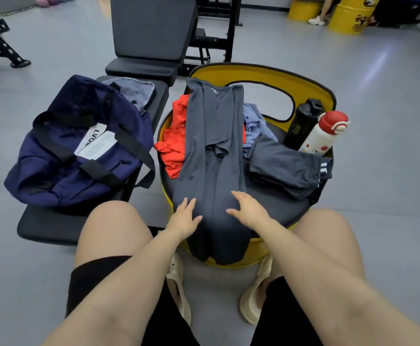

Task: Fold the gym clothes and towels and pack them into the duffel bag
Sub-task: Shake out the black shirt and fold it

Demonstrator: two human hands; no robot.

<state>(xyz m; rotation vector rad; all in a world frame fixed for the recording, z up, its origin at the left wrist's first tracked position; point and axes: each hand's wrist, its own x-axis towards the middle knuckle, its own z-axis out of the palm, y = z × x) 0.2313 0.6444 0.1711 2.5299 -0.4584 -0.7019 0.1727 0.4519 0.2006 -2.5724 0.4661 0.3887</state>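
On a round yellow drum seat with a black cushion (286, 211) in a grey-floored gym, a long dark grey shirt (211, 158) lies folded lengthwise. The left hand (184, 218) and right hand (247, 209) press flat, fingers straight, on its near end. A navy fabric duffel bag (79, 146) sits open to the left.

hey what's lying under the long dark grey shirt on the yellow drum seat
Under the long dark grey shirt, an orange garment pokes out one side, a light blue garment the other. Whatever lies beneath its middle is covered.
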